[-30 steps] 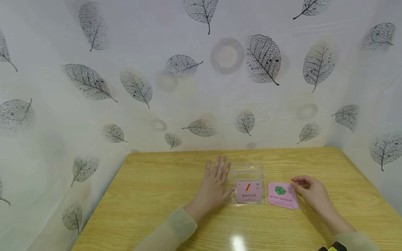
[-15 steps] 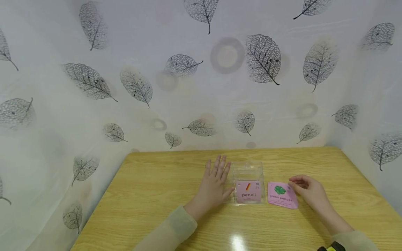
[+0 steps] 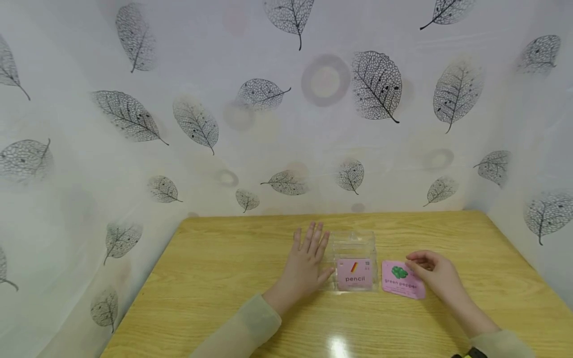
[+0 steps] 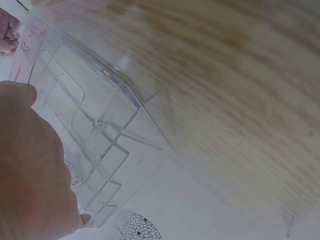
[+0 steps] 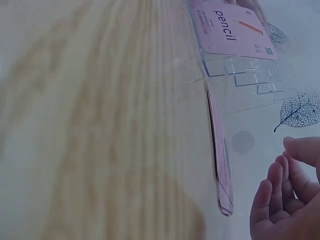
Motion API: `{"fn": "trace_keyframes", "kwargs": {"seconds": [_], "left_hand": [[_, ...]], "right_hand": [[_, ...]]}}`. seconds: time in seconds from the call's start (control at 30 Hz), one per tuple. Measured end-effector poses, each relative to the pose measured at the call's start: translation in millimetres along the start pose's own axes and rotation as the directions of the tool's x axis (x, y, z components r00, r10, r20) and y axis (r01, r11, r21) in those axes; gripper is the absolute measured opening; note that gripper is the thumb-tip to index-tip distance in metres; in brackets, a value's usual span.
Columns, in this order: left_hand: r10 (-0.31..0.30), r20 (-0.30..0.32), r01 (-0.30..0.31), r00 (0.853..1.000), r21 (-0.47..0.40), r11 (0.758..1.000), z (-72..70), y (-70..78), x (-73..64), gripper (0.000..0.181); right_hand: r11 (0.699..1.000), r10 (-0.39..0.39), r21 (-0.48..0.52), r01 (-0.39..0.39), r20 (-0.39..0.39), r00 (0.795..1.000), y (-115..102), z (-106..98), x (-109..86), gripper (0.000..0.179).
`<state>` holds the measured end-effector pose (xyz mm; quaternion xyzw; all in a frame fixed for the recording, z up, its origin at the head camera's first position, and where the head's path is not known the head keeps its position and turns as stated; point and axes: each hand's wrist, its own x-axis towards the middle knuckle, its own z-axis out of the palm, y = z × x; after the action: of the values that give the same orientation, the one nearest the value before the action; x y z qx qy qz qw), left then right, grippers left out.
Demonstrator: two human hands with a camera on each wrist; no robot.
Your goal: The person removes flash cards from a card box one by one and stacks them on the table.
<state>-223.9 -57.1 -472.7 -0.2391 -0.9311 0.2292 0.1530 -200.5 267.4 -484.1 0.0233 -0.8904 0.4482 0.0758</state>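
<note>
**Right hand reaches over the edge of the pink cards; left hand lies on the clear rack**

From my remote station I read the head view from left to right. The left hand (image 3: pixel 302 268) lies with straight, spread fingers over the left part of a clear tiered rack (image 3: pixel 353 242), unchanged over the last second; it grasps nothing, and I cannot tell how firmly it presses. At the rack's front sits a pencil card (image 3: pixel 354 275), just right of the left thumb. Next, on the wooden table (image 3: pixel 241 248), a green pepper card (image 3: pixel 402 279) lies face up, just beside the rack. Farthest right, the right hand (image 3: pixel 440 276) has shifted leftward: its fingertips now overlap the card's upper right corner, where a second ago they lay nearer its right edge. Cards and rack keep their places. I judge this an approach, with the green pepper card as yet untaken.

The wrist views supply what the head view withholds. In the left one I see the stepped walls at the rack's end, which the hand largely covers from above. In the right one, the green pepper card appears edge-on, apparently the top of a stack, and a gap separates it from the fingers, which curl loosely and hold nothing.
</note>
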Motion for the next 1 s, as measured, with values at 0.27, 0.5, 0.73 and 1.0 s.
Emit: {"fn": "trace_keyframes", "kwargs": {"seconds": [0.27, 0.5, 0.73, 1.0], "left_hand": [[-0.004, -0.001, 0.004, 1.0, -0.006, 1.0, 1.6, 0.9, 0.1, 0.086], [-0.003, -0.011, 0.003, 1.0, 0.008, 1.0, 3.7, 1.1, -0.1, 0.086], [-0.003, -0.015, 0.003, 1.0, 0.008, 1.0, 4.9, 1.0, 0.7, 0.086], [-0.002, 0.005, 0.002, 1.0, -0.003, 1.0, 5.0, 1.8, 1.1, 0.086]], "right_hand": [[1.0, -0.004, 0.011, 0.004, -0.002, 1.0, -8, 5, -0.2, 0.027], [1.0, 0.004, 0.016, -0.005, 0.018, 1.0, -15, 10, 0.1, 0.029], [1.0, 0.007, 0.013, -0.008, 0.034, 0.999, -23, 14, -0.4, 0.031], [0.999, 0.001, 0.037, -0.004, 0.07, 0.998, -28, 16, -2.4, 0.031]]}}
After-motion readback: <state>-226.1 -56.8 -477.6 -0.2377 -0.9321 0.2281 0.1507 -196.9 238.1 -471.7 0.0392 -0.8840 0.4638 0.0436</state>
